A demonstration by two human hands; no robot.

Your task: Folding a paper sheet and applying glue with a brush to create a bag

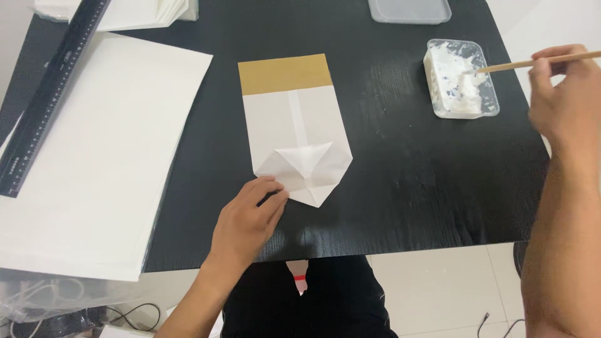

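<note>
**Two hands working on a folded paper bag beside a tub of white paste**

At the far left, a long black ruler (50,94) is lying diagonally across the edge of a stack of large white paper sheets (100,156), which is covering the left part of a black table (407,188). Moving right, the left hand (247,222) is resting on the table with its fingers curled loosely, the fingertips pressing down on the lower left corner of a folded white paper bag (297,134). The bag is lying flat near the middle of the table, with a brown band across its far end and folded triangular flaps at its near end, which is coming to a point. Further right, a clear plastic tub (463,78) of white paste is sitting near the table's right edge. At the far right, the right hand (563,94) is gripping a thin wooden stick (532,62), fingers closed around it, and the stick's tip is dipping into the paste. A pale lid or tray (410,9) is showing at the top edge.
</note>
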